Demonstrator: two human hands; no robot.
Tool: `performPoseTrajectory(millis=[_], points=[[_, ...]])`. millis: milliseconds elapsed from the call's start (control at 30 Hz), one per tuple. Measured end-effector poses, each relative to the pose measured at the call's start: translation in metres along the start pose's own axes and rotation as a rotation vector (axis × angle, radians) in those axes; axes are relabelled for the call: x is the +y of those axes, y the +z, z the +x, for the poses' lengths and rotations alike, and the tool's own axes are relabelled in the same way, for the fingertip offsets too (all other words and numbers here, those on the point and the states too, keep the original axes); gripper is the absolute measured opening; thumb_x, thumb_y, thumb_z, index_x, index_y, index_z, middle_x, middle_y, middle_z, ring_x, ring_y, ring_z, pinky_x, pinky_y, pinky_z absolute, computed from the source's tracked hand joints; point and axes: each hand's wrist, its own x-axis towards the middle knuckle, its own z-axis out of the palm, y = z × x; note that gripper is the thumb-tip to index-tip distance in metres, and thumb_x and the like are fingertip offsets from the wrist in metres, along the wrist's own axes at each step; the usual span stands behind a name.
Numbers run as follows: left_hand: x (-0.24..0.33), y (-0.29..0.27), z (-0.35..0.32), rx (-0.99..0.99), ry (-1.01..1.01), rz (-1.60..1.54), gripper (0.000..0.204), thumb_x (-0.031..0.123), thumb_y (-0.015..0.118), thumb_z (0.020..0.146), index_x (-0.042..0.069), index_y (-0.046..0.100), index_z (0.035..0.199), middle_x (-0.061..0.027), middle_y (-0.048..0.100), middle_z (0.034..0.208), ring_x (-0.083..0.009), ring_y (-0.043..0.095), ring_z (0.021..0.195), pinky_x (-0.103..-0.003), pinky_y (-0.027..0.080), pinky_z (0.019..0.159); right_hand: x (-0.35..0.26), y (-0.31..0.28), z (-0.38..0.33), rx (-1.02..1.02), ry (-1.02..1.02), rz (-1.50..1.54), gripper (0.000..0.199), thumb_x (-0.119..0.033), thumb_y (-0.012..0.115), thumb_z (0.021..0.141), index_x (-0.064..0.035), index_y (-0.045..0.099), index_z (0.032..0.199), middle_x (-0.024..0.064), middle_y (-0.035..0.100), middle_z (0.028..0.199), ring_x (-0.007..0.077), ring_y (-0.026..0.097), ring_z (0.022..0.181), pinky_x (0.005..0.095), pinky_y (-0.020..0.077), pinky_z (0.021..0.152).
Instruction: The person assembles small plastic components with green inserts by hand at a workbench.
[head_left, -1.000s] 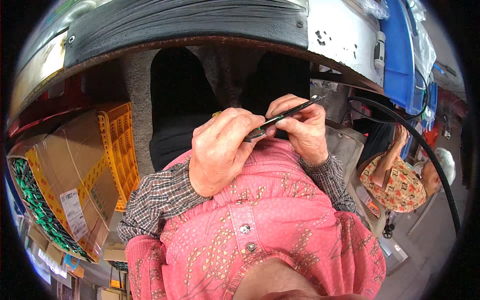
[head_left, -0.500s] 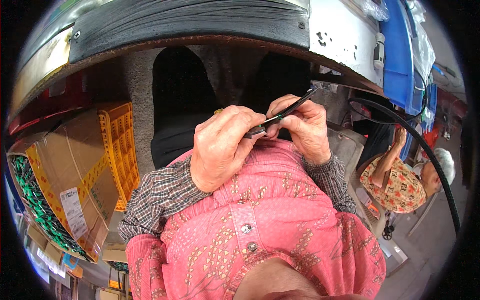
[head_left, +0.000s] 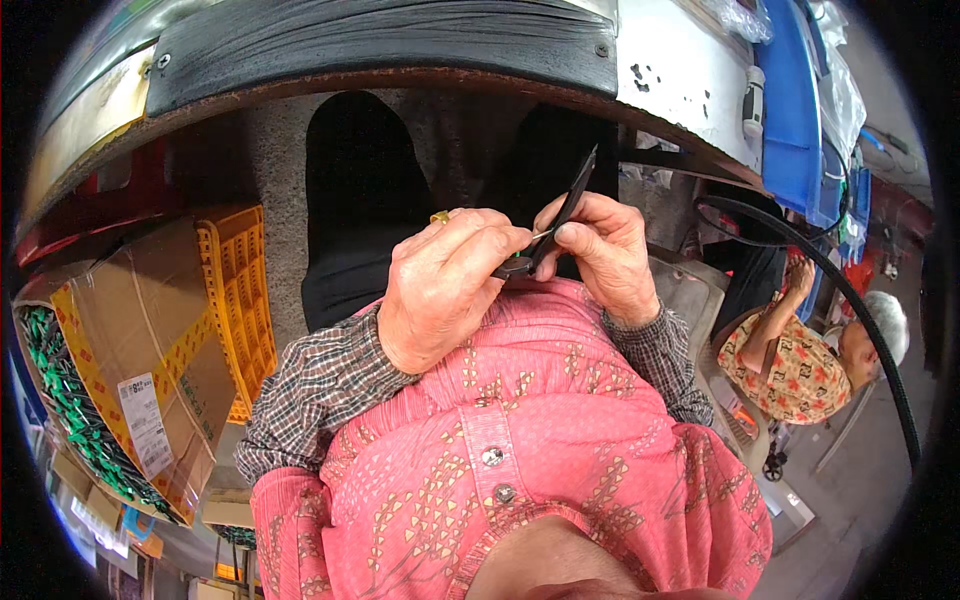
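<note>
In front of my waist, both hands meet on a slim black strip (head_left: 577, 193) with a pointed far end. My left hand (head_left: 445, 285), with a yellow ring on one finger, is closed on a darker, blunt end (head_left: 512, 267) near my belly. A bit of green shows there between the fingers. My right hand (head_left: 605, 250) pinches the strip between thumb and fingers around its middle. The strip slants up and to the right, past the right fingertips. Whether it is one part or two joined ones is hidden by the fingers.
A dark-edged worktable (head_left: 380, 50) curves across the front, above my knees. To the left stand a cardboard box (head_left: 150, 340) full of black, green-ended pieces and a yellow crate (head_left: 238, 310). At right are a blue bin (head_left: 790, 110), a black cable (head_left: 860, 300) and another person (head_left: 790, 370).
The strip's pointed end has swung up and to the left, so it stands steeper. My hands have stayed almost in place, still gripping it.
</note>
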Motion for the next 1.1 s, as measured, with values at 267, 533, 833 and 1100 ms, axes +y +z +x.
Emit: performPoseTrajectory(millis=[267, 533, 833, 1100], points=[[-0.007, -0.001, -0.004, -0.003, 0.079, 0.0, 0.028, -0.002, 0.075, 0.064, 0.001, 0.065, 0.09, -0.012, 0.067, 0.088, -0.0271, 0.067, 0.082, -0.034, 0.053, 0.07, -0.002, 0.004, -0.002, 0.007, 0.059, -0.021, 0.015, -0.006, 0.06, 0.091, 0.0059, 0.062, 0.1, 0.0099, 0.065, 0.081, 0.0167, 0.064, 0.064, 0.0268, 0.0544, 0.058], [-0.01, 0.0, -0.007, 0.007, 0.045, -0.026, 0.029, -0.004, 0.074, 0.062, 0.002, 0.066, 0.089, -0.0119, 0.066, 0.088, -0.027, 0.066, 0.08, -0.034, 0.052, 0.07, -0.002, 0.007, -0.001, 0.012, 0.099, -0.077, 0.016, -0.008, 0.06, 0.092, 0.0051, 0.062, 0.101, 0.0075, 0.064, 0.079, 0.0136, 0.061, 0.059, 0.024, 0.052, 0.056], [-0.011, 0.002, -0.007, -0.001, 0.124, 0.002, 0.031, -0.005, 0.072, 0.062, 0.003, 0.065, 0.091, -0.0117, 0.066, 0.088, -0.0267, 0.066, 0.077, -0.033, 0.052, 0.066, -0.003, 0.006, -0.003, 0.025, 0.141, -0.126, 0.016, -0.009, 0.059, 0.093, 0.0045, 0.064, 0.101, 0.0054, 0.064, 0.079, 0.01, 0.059, 0.057, 0.021, 0.0491, 0.053], [-0.016, 0.004, -0.009, -0.025, 0.095, -0.022, 0.03, -0.005, 0.073, 0.063, 0.003, 0.066, 0.091, -0.0119, 0.066, 0.089, -0.0268, 0.066, 0.079, -0.033, 0.052, 0.069, -0.001, 0.007, 0.001, 0.056, 0.108, -0.103, 0.031, -0.007, 0.061, 0.091, 0.0026, 0.056, 0.12, 0.0031, 0.062, 0.075, 0.0064, 0.056, 0.054, 0.0185, 0.046, 0.05]])
